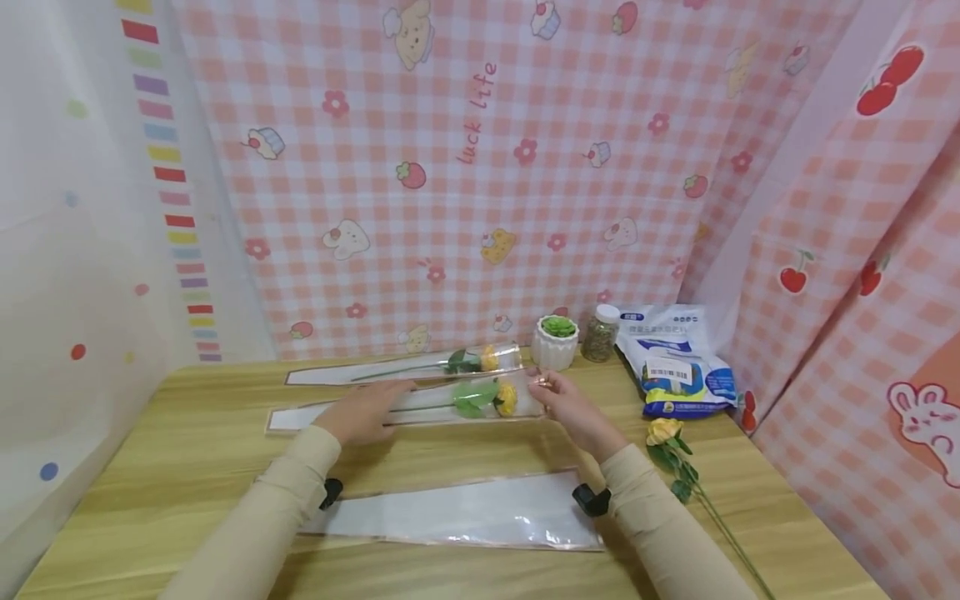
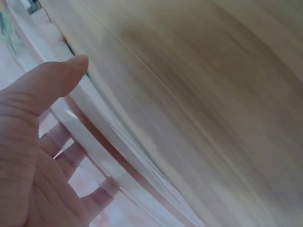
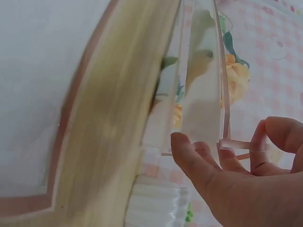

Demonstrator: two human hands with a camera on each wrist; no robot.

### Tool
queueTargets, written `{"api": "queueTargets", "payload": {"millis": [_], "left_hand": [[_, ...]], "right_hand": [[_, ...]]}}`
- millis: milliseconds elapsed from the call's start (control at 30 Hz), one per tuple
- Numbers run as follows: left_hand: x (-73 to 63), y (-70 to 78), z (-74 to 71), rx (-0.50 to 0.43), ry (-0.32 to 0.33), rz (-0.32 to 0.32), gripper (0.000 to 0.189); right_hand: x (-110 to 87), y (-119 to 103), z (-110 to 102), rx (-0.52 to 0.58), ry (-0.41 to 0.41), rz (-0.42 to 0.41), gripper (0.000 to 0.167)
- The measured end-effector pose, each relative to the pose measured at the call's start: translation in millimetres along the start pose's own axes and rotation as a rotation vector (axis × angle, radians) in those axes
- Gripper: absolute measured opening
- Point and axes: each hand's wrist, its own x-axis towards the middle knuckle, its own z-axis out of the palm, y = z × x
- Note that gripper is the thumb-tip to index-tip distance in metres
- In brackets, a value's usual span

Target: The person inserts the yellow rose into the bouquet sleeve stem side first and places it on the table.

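Observation:
A clear flower sleeve [image 1: 431, 416] with a white back and brown-pink border holds a yellow artificial rose [image 1: 506, 399] with green leaves. Across its narrow part lies my left hand [image 1: 369, 412]; in the left wrist view the thumb stands apart from the extended fingers [image 2: 102, 194], which touch the sleeve. My right hand [image 1: 573, 408] pinches the wide end of that sleeve at its corner, as the right wrist view also shows. Just behind lies a second sleeve [image 1: 322, 377] with another yellow rose [image 1: 489, 358]. Nearer me, between the forearms, is a flat sleeve [image 1: 465, 510] without a flower.
A loose yellow rose [image 1: 664, 432] with a long stem lies at the right. Along the back stand a white pot [image 1: 554, 347] with a succulent, a white-lidded jar [image 1: 601, 335] and a printed bag [image 1: 677, 367]. Checked pink curtain [image 1: 480, 208] hangs behind the wooden table [image 1: 150, 475].

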Motion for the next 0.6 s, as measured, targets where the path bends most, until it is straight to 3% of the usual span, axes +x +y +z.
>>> {"api": "queueTargets", "payload": {"millis": [167, 333, 600], "left_hand": [[-10.2, -15.2, 0.2, -0.011, -0.010, -0.058, 0.071], [-16.9, -24.6, 0.6, 0.010, 0.009, -0.066, 0.067], [-23.3, -36.0, 2.4, -0.003, 0.036, -0.078, 0.056]], "right_hand": [[15.2, 4.2, -4.5, 0.048, -0.012, 0.062, 0.039], [26.8, 7.2, -6.8, 0.050, -0.025, 0.097, 0.041], [40.8, 15.7, -5.4, -0.062, 0.017, 0.137, 0.015]]}}
